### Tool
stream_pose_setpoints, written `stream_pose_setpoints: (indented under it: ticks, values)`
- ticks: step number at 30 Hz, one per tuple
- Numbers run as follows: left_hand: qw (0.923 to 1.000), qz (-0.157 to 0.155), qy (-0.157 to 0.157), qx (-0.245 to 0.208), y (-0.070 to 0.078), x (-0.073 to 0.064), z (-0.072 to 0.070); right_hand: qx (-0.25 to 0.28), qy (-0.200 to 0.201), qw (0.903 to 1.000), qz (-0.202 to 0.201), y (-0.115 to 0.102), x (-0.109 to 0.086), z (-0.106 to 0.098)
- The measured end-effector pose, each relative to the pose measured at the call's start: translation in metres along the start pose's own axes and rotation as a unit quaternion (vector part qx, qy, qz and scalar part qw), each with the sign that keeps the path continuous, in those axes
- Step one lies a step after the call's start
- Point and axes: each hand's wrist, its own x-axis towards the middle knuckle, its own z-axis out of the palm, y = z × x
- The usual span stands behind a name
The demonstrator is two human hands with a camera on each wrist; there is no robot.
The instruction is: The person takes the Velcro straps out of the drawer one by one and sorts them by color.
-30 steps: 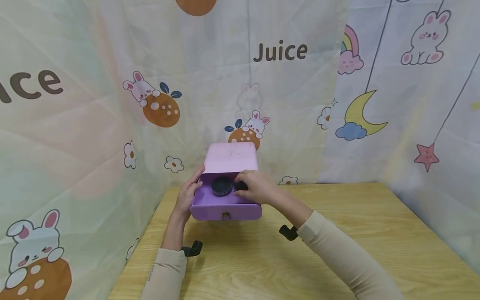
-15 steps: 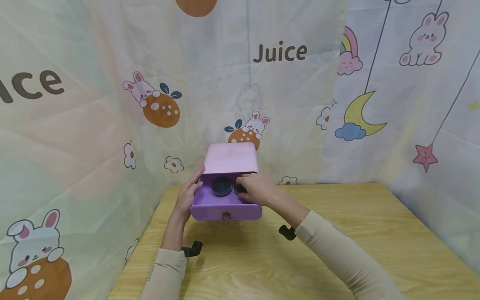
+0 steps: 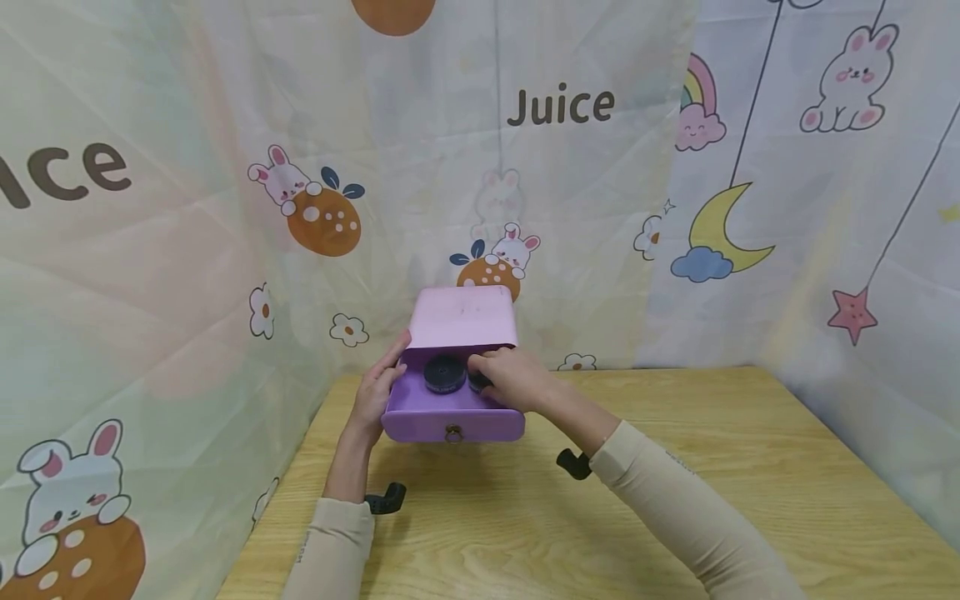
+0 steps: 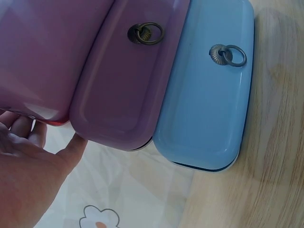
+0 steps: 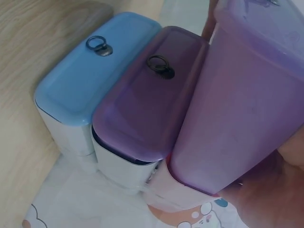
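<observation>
A lilac top drawer (image 3: 420, 398) is pulled out of its pink box (image 3: 461, 317). Inside lie two thick, round black discs. The left disc (image 3: 445, 373) is in plain sight, with a small mark at its centre. My right hand (image 3: 521, 382) reaches into the drawer and grips the right disc (image 3: 478, 382), its fingers covering most of it. At the drawer's left side, my left hand (image 3: 371, 396) holds the wall, thumb over the edge and fingers along the outside. In the left wrist view, one finger touches the darker purple drawer (image 4: 123, 80) below.
Under the open drawer are the shut purple drawer and a shut blue drawer (image 4: 204, 95), both with ring pulls. The stack stands on a wooden table (image 3: 637, 517) before a printed cloth backdrop (image 3: 585, 192). Black wrist mounts (image 3: 386, 498) stick out below both wrists.
The right hand's fingers have settled slightly lower over the right disc, and the hand has shifted a little. The left hand, drawer and left disc stay in place.
</observation>
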Motion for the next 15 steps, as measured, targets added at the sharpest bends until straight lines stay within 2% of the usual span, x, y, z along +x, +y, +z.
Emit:
stream_pose_setpoints:
  ticks: [4,9,15]
  values:
    - [1.0,-0.002,0.0,-0.007,0.001,0.0,0.0,0.029,-0.004,0.9994,-0.015,0.003,-0.001,-0.002]
    - [0.9999,-0.006,-0.001,-0.016,0.003,-0.001,0.001,0.1,0.013,0.9942,-0.036,0.008,-0.004,-0.003]
    - [0.9999,-0.008,0.001,-0.013,0.002,-0.002,0.001,0.16,0.078,0.9831,-0.044,0.013,-0.01,-0.011]
